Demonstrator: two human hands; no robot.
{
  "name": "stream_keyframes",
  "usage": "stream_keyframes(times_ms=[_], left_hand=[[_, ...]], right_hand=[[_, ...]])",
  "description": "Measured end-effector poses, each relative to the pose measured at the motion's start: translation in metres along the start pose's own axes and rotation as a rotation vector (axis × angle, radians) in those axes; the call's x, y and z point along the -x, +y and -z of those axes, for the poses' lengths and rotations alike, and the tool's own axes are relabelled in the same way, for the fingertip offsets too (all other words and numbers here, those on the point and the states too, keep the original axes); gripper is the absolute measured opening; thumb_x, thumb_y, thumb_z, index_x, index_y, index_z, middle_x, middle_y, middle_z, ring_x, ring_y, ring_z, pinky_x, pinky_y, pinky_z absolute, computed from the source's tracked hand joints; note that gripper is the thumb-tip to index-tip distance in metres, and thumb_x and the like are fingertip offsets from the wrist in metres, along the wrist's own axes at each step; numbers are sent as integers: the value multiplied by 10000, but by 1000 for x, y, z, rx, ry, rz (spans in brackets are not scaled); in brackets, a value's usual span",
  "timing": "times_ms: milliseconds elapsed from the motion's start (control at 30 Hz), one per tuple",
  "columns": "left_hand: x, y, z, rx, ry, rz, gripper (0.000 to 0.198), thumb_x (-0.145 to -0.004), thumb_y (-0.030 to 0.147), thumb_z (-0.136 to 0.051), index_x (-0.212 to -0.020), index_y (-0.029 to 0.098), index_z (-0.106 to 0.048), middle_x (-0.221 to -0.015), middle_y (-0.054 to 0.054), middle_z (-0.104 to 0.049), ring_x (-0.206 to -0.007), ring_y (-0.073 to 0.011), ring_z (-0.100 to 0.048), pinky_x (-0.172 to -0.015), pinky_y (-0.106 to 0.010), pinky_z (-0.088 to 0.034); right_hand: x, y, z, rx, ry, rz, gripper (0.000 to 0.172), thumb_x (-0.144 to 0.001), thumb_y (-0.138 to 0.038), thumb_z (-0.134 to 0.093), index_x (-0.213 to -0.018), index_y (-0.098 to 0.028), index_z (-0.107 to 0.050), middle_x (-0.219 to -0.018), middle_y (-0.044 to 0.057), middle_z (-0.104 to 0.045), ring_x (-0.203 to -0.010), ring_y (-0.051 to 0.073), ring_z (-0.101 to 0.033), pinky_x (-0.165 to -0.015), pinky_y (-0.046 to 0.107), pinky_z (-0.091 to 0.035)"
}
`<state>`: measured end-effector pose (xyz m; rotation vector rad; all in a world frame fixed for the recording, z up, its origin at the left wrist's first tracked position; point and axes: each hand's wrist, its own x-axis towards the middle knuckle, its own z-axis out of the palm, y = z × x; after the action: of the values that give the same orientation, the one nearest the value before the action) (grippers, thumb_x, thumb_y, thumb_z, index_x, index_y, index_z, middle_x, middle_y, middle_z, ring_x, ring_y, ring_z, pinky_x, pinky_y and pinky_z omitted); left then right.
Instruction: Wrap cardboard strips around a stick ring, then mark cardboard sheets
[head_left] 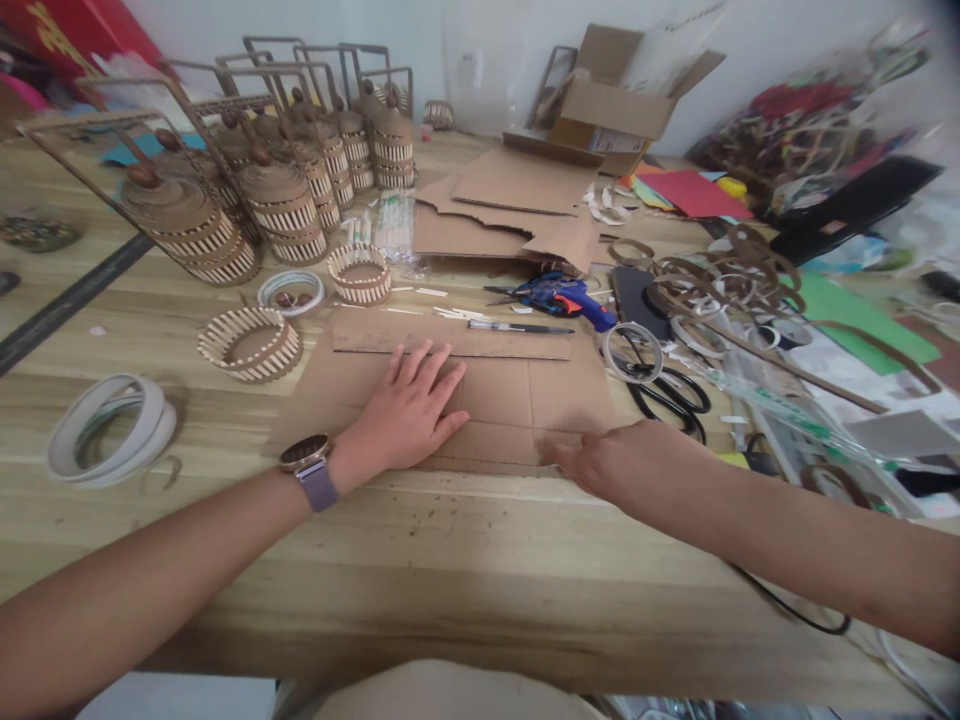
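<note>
A flat brown cardboard sheet lies on the table in front of me, with straight lines across it. My left hand presses on its middle with the palm down and the fingers spread. At the sheet's near right edge is my right hand, its fingers curled together; whatever they may hold is hidden and blurred. A narrow cardboard strip rests along the sheet's far side, just beyond my left fingertips. On the strip's right part lies a dark pen.
Behind to the left stand several lidded stick-and-cardboard pots with tall handles. Two small stick rings and tape rolls sit nearby. A blue glue gun, black scissors and coiled brown strips lie to the right.
</note>
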<state>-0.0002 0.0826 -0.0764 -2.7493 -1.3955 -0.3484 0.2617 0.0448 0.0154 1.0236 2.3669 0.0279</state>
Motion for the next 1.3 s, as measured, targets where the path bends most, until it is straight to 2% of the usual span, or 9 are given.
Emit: stream_keyframes(times_ms=[200, 500, 800, 1100, 1300], left_hand=[[1, 1, 1, -32, -4, 3, 609, -1016, 497, -410, -1474, 97, -464, -1577, -207, -358, -1466, -397, -282, -1206, -616, -180], [1, 1, 2, -18, -24, 8, 616, -1014, 492, -416, -1482, 93, -451, -1584, -213, -341, -1475, -399, -258, -1203, -625, -173], [0, 1, 2, -6, -31, 12, 620, -1004, 494, -430, -1475, 92, -463, -1580, -217, -345, -1472, -405, -260, -1201, -633, -165], [0, 1, 2, -14, -35, 13, 620, -1000, 501, -435, -1470, 98, -470, -1576, -208, -354, -1469, -401, -264, -1204, -628, -166], [0, 1, 3, -9, -31, 13, 616, -995, 491, -449, -1464, 92, -479, -1566, -218, -368, -1465, -406, -271, -1199, -633, -173]], right_hand=[[2, 5, -12, 5, 29, 9, 365, -769, 24, -544, -1014, -233, -626, -611, -20, -638, -541, 153, -639, -446, 289, -123], [10, 10, -21, 39, 86, 3, 355, -812, 12, -515, -1031, -243, -629, -631, 4, -662, -542, 178, -644, -455, 310, -131], [15, 17, -27, 67, 68, 2, 391, -797, 14, -494, -1061, -242, -629, -638, 7, -669, -540, 176, -632, -460, 312, -187], [22, 24, -30, 77, -14, -27, 360, -843, -50, -492, -1116, -259, -599, -668, 3, -667, -555, 179, -649, -445, 310, -119], [27, 32, -46, 92, 93, -19, 322, -826, -37, -467, -1048, -235, -589, -622, -8, -616, -507, 146, -612, -448, 310, -101]])
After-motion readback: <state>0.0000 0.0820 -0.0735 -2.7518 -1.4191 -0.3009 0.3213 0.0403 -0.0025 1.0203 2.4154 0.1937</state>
